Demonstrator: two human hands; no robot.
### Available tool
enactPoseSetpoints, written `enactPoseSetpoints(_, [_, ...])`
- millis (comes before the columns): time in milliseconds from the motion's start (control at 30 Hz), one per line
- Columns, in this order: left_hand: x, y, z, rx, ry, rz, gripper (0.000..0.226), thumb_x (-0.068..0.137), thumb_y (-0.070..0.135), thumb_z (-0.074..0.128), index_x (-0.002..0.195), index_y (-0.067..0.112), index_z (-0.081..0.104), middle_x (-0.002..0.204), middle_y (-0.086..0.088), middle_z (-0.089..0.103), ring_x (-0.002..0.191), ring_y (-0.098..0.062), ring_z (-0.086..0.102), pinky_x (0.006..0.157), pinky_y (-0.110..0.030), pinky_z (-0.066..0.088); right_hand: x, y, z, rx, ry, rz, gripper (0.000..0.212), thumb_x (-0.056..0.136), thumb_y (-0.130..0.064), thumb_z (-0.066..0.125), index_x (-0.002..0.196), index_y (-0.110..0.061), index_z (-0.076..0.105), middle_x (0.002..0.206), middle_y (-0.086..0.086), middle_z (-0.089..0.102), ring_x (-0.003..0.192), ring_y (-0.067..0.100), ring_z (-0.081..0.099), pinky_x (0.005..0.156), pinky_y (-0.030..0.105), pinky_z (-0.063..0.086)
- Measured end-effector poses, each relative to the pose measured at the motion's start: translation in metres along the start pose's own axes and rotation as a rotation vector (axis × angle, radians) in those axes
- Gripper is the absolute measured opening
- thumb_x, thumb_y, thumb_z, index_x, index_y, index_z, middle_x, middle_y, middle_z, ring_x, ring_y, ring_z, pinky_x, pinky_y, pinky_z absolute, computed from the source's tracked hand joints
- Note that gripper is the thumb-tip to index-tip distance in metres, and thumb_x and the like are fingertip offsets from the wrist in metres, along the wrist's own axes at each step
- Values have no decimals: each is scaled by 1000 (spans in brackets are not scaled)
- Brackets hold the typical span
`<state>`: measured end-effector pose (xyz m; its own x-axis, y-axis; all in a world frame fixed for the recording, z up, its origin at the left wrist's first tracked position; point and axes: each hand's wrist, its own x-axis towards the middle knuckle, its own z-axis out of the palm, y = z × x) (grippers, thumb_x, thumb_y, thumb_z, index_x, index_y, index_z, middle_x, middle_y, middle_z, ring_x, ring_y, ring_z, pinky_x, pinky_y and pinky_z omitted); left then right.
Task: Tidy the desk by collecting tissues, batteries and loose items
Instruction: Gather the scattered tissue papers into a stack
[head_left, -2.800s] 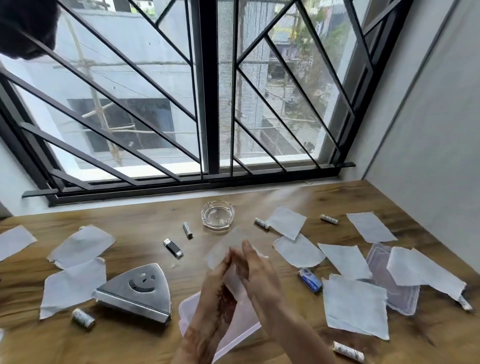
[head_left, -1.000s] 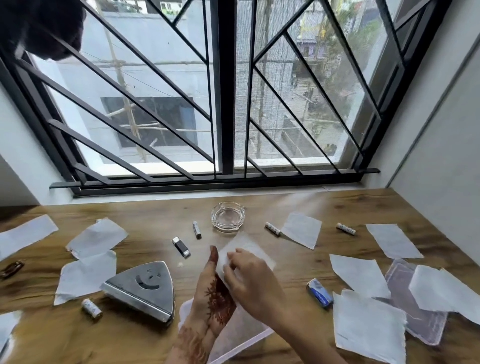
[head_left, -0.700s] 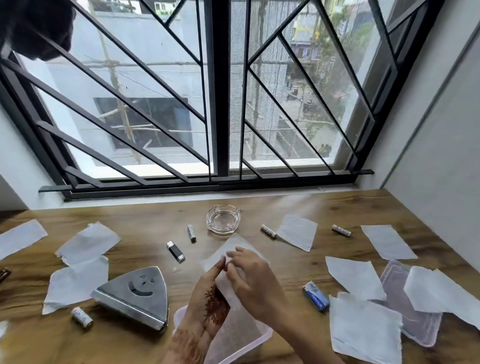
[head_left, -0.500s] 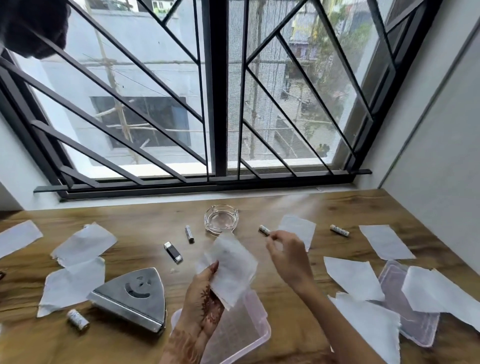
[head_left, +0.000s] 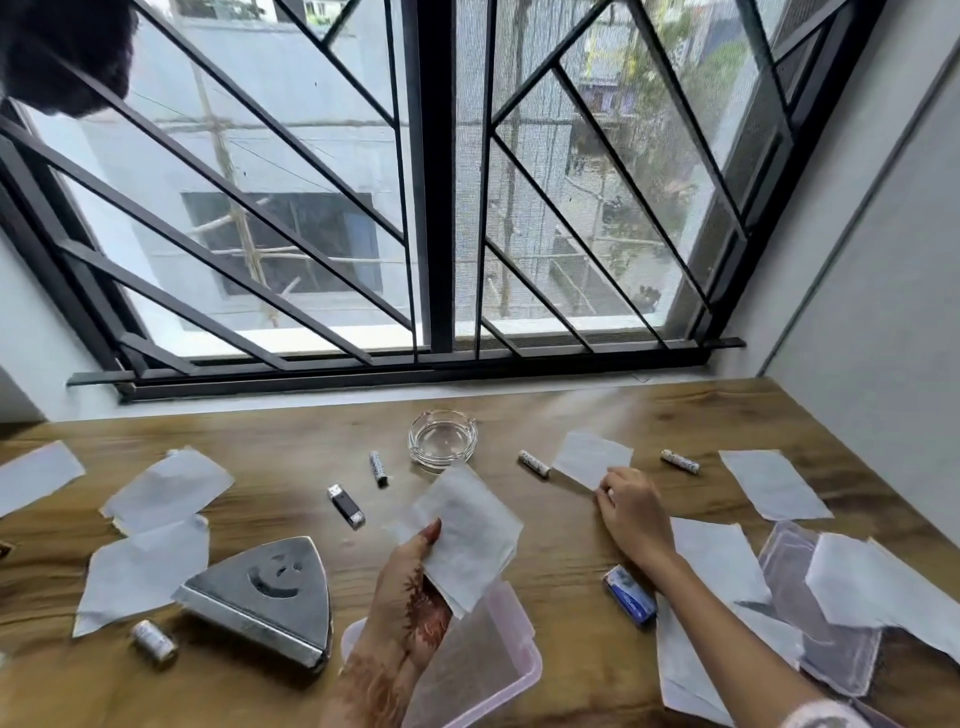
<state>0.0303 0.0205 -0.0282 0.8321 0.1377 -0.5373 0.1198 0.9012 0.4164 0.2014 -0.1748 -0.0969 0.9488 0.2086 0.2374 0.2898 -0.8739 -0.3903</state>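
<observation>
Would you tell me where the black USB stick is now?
In the head view, the black USB stick lies on the desk left of centre, beside a battery, left of the held tissue.

The wooden table (head_left: 260, 436) fills the lower half of the frame. At upper centre stands a glass ashtray (head_left: 441, 435), with a battery (head_left: 378, 467) and a black USB stick (head_left: 346, 506) to its left. To its right a tissue (head_left: 592, 460) lies between a second battery (head_left: 534, 463) and a third battery (head_left: 679, 461). More tissues (head_left: 169, 488) lie flat at the far left and right. A triangular metal block (head_left: 265, 592) and a fourth battery (head_left: 153, 640) sit lower left. A clear plastic box (head_left: 483, 670) is at bottom centre, with a blue packet (head_left: 630, 601) to its right. A clear lid (head_left: 841, 660) at lower right lies partly under tissues.
</observation>
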Motion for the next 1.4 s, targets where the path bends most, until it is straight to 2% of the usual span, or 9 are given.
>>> enactPoseSetpoints(133, [2,2,1,-35,-7,-36,37,94,19,40,84,-7,64,74,-18,72,61,-26,71,57,-32,57,-2,-25,-16,329,108,189,11,86,-8,56,86,-1,65,87,11,65,81,26,58,69,32,44])
enactPoseSetpoints(233, [2,1,4,-28,-25,-32,27,91,16,47,91,-6,62,77,-18,73,65,-26,71,60,-34,57,-10,-53,-37,546,149,183,10,87,-10,57,90,-3,65,97,4,64,88,18,59,79,33,50])
enactPoseSetpoints(367, [-1,0,10,-91,-143,-91,48,35,2,90,77,-10,71,81,-20,72,68,-30,71,75,-38,54,-29,-88,-63,680,194,44,6,87,-6,58,85,-2,61,106,-5,60,96,12,60,79,7,45])
enactPoseSetpoints(567, [4,-5,11,33,-115,-57,31,92,16,45,106,-7,60,87,-19,72,72,-27,71,77,-39,55,-70,-120,-66,505,148,-433,11,84,-13,55,92,-6,57,117,6,64,105,12,61,89,11,43])
enactPoseSetpoints(733, [0,-8,13,74,-168,-3,39,95,18,39,88,0,73,83,-15,73,71,-22,71,64,-31,59,-97,-131,-52,338,106,-569,26,85,-14,47,107,-3,54,114,16,65,107,23,62,94,20,43])
enactPoseSetpoints(933, [1,-12,15,72,-181,-8,53,95,17,35,60,3,72,63,-8,69,55,-16,68,53,-22,57,-114,-131,-42,272,51,-632,26,91,-15,47,111,0,55,112,15,64,109,23,60,102,21,38])
enactPoseSetpoints(1133, [1,-13,15,121,-246,-79,65,77,60,50,108,3,61,91,-9,64,91,-23,59,95,-36,45,-120,-124,-44,259,10,-593,28,95,-22,43,109,-1,56,114,16,64,112,22,58,104,20,36])
enactPoseSetpoints(1267, [0,-22,23,214,-254,-125,28,82,36,56,82,8,61,67,-2,63,61,-14,63,62,-23,54,-121,-118,-57,444,-59,-459,39,97,-32,36,115,-3,54,114,13,63,106,19,59,94,21,45])
enactPoseSetpoints(1400, [1,-29,29,205,-230,-138,32,95,20,39,102,-3,60,79,-16,72,66,-23,71,58,-30,59,-114,-95,-64,468,58,-289,41,94,-37,36,115,-8,55,117,8,64,107,13,58,91,9,38])
